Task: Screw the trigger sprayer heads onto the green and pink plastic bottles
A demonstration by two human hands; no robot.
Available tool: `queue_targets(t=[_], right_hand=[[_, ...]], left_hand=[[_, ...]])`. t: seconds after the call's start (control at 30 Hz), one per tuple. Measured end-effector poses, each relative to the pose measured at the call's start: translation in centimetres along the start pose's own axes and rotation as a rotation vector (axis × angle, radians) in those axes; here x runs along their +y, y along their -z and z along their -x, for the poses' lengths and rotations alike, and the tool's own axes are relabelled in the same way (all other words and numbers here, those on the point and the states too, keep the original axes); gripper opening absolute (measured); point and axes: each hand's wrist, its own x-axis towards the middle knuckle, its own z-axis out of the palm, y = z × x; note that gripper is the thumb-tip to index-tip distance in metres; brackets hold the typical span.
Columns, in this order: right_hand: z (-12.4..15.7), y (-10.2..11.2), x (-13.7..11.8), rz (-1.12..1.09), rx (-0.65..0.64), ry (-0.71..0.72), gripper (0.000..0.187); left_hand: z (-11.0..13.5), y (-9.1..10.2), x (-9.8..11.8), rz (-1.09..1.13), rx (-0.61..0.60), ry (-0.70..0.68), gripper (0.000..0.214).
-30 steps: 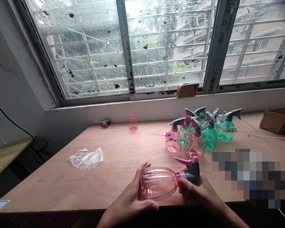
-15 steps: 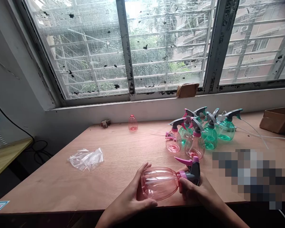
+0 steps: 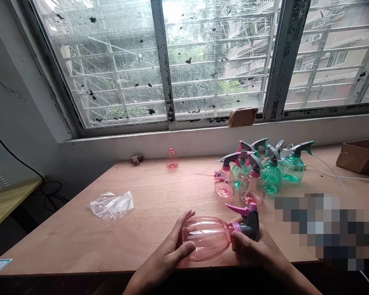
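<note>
Spanning both hands sideways at the front edge of the counter (image 3: 80,241), a translucent pink trigger-spray bottle (image 3: 205,238) has its base in the left hand's (image 3: 164,258) grip; the right hand's (image 3: 256,248) grip holds its collar (image 3: 235,226). Upright green spray bottles (image 3: 272,177) stand beyond, beside similar pink ones (image 3: 252,189).

The person's left grip (image 3: 170,252) is a bare hand, with a smooth outline, a thick thumb (image 3: 187,248) rounded at the end and one long, tapering finger (image 3: 184,217) showing above it (the other fingers are largely hidden). The right grip (image 3: 256,246) is likewise a bare hand, its shorter-looking thumb (image 3: 240,237) blunt at the tip. The left forearm (image 3: 146,275) and right forearm (image 3: 295,280) are uncovered too, smooth in outline and plain to the picture's lower edge.
</note>
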Motion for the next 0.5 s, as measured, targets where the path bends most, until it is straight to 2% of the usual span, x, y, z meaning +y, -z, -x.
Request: queue_targets(t=[0.17,0.37,0.5], right_hand=[[-0.07,0.12,0.03,0.000,0.002,0.013,0.036],[-0.24,0.14,0.30,0.017,-0.004,0.012,0.036],[-0.28,0.15,0.42,0.008,0.005,0.003,0.037]], left_hand=[[0.08,-0.30,-0.41,0.004,-0.005,-0.023,0.098],[-0.10,-0.29,-0.83,-0.130,0.041,-0.070,0.098],[0.06,-0.26,-0.21,-0.049,0.009,-0.049,0.103]])
